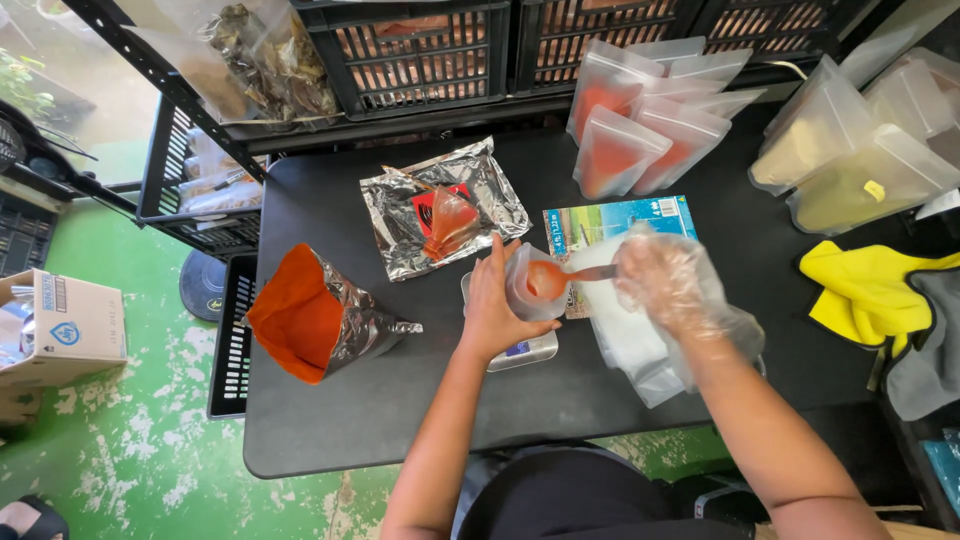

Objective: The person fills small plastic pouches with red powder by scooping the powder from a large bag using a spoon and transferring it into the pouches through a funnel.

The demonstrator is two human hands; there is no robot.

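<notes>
While your bare left hand (492,312) grips one clear pouch (532,285) standing on one small scale (527,350), your right hand (668,283), wrapped in a loose plastic glove, pinches one spoon (560,275) whose bowl, heaped with orange-red powder, sits in the pouch mouth. Left of the scale you have one opened foil bag (320,315) full of the same powder; behind the scale lies one flattened foil bag (445,207). Behind and to the right of the scale stand about five filled pouches (640,125). Just right of the scale is a stack of empty pouches (632,345), and further right one yellow cloth (860,290). Everything rests on a black table (350,420) over a worn green floor (130,450), with black crates (420,50) on shelving behind
</notes>
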